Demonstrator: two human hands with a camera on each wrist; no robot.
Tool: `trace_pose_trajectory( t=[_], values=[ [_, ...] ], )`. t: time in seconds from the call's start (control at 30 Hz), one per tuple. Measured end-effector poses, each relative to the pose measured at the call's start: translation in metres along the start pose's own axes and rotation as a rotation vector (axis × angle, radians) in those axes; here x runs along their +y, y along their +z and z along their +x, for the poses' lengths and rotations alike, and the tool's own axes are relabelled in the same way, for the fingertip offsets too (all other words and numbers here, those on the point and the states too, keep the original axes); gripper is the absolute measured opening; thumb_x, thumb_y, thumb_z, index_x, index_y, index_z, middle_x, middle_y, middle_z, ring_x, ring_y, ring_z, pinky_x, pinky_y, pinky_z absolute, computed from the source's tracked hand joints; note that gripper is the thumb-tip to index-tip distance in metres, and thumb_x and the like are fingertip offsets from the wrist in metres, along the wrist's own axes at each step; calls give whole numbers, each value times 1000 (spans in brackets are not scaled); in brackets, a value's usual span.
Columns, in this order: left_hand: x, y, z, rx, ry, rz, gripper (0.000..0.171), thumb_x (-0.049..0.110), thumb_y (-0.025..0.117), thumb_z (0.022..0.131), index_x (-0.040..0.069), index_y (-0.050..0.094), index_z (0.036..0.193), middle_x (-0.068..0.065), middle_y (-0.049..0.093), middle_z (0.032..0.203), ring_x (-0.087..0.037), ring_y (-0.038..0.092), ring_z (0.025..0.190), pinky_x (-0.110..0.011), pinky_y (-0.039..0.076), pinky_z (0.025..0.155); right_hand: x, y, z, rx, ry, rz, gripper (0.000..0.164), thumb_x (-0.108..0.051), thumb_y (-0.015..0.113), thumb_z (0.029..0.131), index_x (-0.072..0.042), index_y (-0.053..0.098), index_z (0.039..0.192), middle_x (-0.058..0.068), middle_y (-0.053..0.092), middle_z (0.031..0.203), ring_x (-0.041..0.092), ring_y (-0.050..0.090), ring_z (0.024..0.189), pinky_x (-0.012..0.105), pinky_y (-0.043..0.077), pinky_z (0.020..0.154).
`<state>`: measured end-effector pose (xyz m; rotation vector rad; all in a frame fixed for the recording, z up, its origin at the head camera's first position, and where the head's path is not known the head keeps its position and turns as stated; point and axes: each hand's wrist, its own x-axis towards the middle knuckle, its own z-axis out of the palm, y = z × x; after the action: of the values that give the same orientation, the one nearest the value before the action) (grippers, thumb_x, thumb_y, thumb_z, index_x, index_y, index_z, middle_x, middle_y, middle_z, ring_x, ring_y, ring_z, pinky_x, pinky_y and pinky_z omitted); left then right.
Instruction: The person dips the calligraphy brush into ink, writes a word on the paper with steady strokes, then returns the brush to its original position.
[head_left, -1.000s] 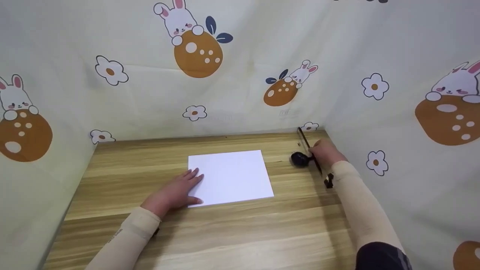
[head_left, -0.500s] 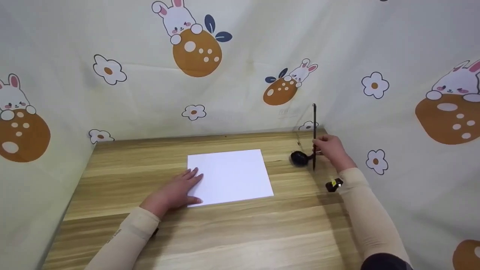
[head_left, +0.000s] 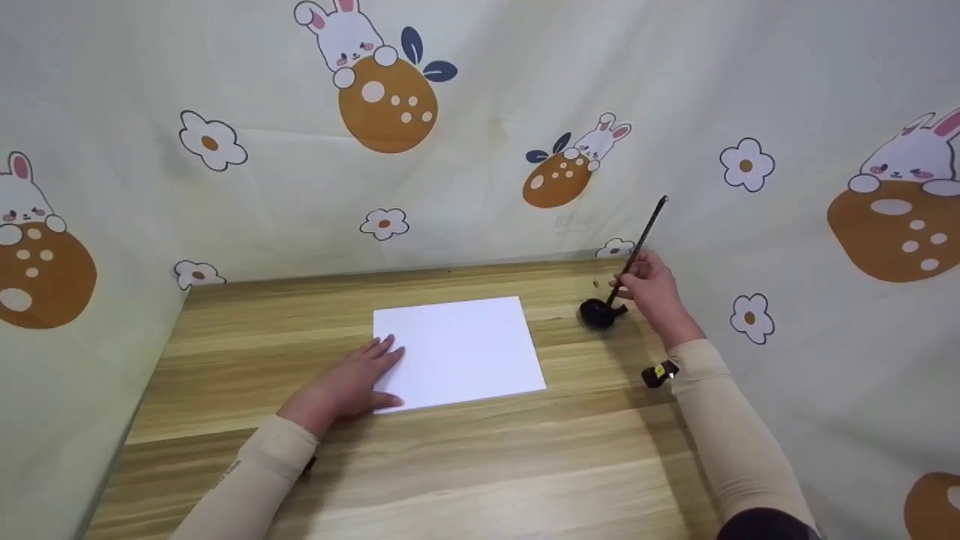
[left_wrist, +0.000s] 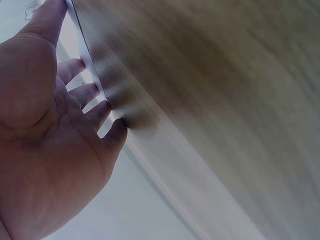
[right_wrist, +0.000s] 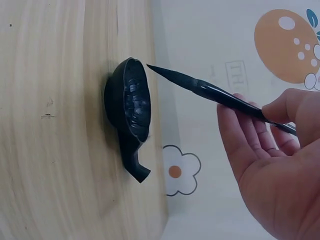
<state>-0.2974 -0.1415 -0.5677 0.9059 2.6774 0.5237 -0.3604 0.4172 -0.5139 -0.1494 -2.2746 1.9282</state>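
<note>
A white sheet of paper (head_left: 469, 352) lies on the wooden table. My left hand (head_left: 349, 386) rests with spread, straight fingers on its left edge; the left wrist view shows those fingertips (left_wrist: 117, 131) touching down. At the right, my right hand (head_left: 656, 292) pinches a black writing brush (right_wrist: 225, 97) between thumb and fingers, its handle slanting up to the right. In the right wrist view the dark pointed tip sits just above the rim of a small black ink dish (right_wrist: 117, 105) with a short curved handle. Whether the tip touches the dish I cannot tell.
A pale curtain (head_left: 465, 180) printed with rabbits and flowers hangs behind the table (head_left: 465, 472) and along both sides. The ink dish stands near the back right corner, close to the curtain. Small dark marks show on the wood near it.
My right hand has lifted the brush from lying low beside the dish, turned it upright, then tilted its tip over the dish. The left hand and paper have stayed put.
</note>
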Motion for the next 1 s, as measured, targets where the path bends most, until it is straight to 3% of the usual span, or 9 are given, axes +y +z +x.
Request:
trace_pose_trajectory(
  t=[0.13,0.37,0.6,0.77,1.0],
  values=[
    [1,0,1,-7,-2,-1,92,47,80,102,2,39,170,-27,25,179,-54,22,164,-69,25,130,6,3,1,37,-37,20,17,6,56,107,-5,50,119,23,63,110,27,80,102,48,65,97],
    [-2,1,1,-7,-5,22,91,49,78,102,4,39,171,-26,24,179,-52,22,164,-69,24,131,18,10,6,81,-23,68,14,5,57,107,-3,54,118,28,69,114,31,80,102,34,67,86],
    [-2,1,1,6,3,17,91,48,80,101,1,41,169,-28,27,178,-54,25,163,-72,27,128,30,15,10,75,-3,63,12,5,61,106,1,56,115,26,73,108,43,77,112,39,67,89],
    [1,0,0,-1,-5,3,92,47,81,101,1,41,170,-27,27,178,-54,24,163,-72,27,128,33,15,11,68,8,35,13,4,64,105,4,55,115,26,72,108,40,79,108,40,67,88],
    [1,0,-1,-5,-1,-5,92,47,80,102,1,39,170,-27,25,179,-54,22,164,-69,26,130,37,11,12,87,-22,-62,18,2,68,106,7,56,117,19,69,105,25,77,93,32,67,82]
  ],
)
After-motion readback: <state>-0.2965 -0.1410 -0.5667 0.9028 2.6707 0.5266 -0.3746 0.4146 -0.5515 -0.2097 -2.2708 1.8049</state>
